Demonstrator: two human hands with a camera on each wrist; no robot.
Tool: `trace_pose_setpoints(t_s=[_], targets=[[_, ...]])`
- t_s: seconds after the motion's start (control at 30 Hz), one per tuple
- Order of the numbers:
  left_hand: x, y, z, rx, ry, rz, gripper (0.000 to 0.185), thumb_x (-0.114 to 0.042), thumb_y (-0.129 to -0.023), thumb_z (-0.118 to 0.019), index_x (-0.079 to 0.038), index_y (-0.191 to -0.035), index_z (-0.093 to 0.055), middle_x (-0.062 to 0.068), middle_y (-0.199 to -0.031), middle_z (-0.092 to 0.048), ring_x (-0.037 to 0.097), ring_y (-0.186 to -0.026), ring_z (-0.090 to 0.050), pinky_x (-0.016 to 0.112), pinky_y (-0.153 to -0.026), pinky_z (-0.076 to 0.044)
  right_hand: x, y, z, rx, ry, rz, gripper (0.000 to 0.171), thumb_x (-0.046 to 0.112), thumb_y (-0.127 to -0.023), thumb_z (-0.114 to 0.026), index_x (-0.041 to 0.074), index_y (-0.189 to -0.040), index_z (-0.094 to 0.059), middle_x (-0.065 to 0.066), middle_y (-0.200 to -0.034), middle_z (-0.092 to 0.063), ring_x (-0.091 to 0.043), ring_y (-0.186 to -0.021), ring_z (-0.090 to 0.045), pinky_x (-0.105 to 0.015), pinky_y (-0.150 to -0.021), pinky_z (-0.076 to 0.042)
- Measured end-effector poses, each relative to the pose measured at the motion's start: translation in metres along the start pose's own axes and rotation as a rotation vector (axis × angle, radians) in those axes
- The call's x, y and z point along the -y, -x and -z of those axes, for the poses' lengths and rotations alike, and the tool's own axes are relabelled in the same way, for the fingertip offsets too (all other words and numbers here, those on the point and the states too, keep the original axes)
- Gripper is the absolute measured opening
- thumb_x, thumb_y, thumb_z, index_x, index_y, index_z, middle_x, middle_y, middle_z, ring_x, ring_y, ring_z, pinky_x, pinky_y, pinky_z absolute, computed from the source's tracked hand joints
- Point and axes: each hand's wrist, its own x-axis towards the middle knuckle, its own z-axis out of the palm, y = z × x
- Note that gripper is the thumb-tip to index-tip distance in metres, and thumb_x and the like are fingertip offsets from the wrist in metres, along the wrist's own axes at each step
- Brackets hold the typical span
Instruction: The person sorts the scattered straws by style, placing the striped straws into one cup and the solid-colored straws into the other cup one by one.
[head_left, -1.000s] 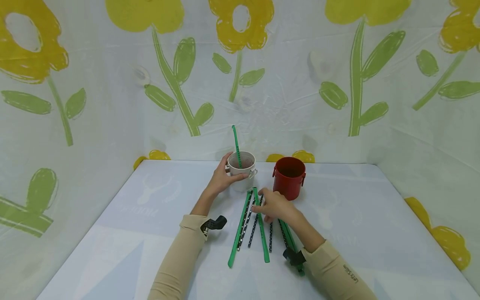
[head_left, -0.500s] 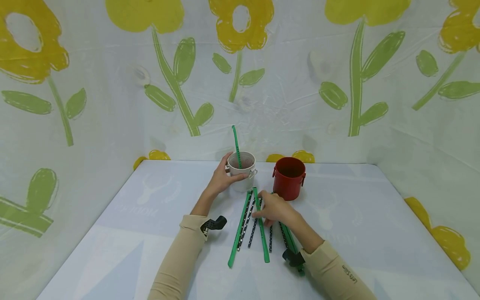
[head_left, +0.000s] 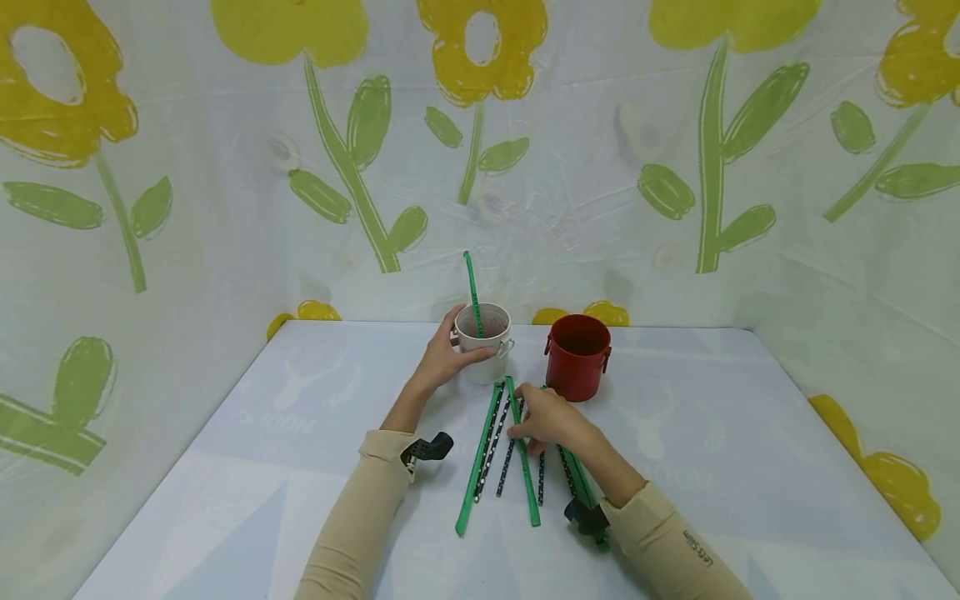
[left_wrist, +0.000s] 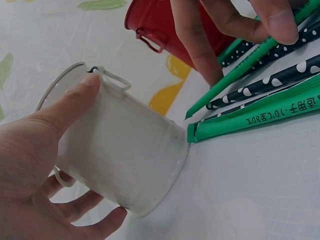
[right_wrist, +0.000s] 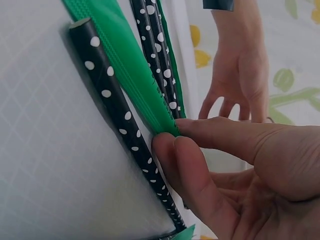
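My left hand [head_left: 442, 358] grips the white bucket [left_wrist: 125, 145] around its side, thumb near the rim and fingers beneath in the left wrist view. A green wrapped straw [head_left: 472, 287] leans upright inside that bucket. My right hand [head_left: 557, 418] is over the loose straws in front of it. Between its thumb and fingertips it pinches a green wrapped straw [right_wrist: 132, 70], which lies among black straws with white dots [right_wrist: 127, 120]. Another green wrapped straw [head_left: 477, 475] lies at the left of the group.
A red bucket [head_left: 577, 371] with side handles stands just beyond my right hand. More green wrapped straws [head_left: 585, 483] lie partly under my right forearm. A flower-patterned sheet [head_left: 555, 183] rises behind the white table [head_left: 247, 467].
My right thumb and fingers have come together on the green wrapped straw, which has shifted very slightly. My left hand and the white bucket stay still.
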Motion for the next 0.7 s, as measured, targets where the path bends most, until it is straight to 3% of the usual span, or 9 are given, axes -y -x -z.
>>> trace_pose_setpoints(t_s=[0.27, 0.7], targets=[[0.0017, -0.0004, -0.0001, -0.005, -0.008, -0.003, 0.098, -0.037, -0.079, -0.082, -0.028, -0.155, -0.021, 0.008, -0.153, -0.038, 0.044, -0.137, -0.042, 0.059, -0.109, -0.04, 0.0001, 0.0009, 0.0011, 0.012, -0.019, 0.008, 0.067, 0.021, -0.085, -0.077, 0.007, -0.142, -0.045, -0.007, -0.078, -0.067, -0.017, -0.054, -0.068, -0.023, -0.056, -0.057], [0.0038, -0.0013, -0.001, -0.009, 0.004, -0.023, 0.094, -0.036, -0.079, -0.082, -0.034, -0.153, -0.024, 0.005, -0.15, -0.041, 0.042, -0.136, -0.043, 0.058, -0.108, -0.04, -0.0011, 0.0014, 0.005, 0.016, -0.004, 0.033, 0.068, 0.019, -0.087, -0.075, 0.005, -0.145, -0.042, -0.006, -0.081, -0.068, -0.015, -0.056, -0.068, -0.024, -0.063, -0.058]])
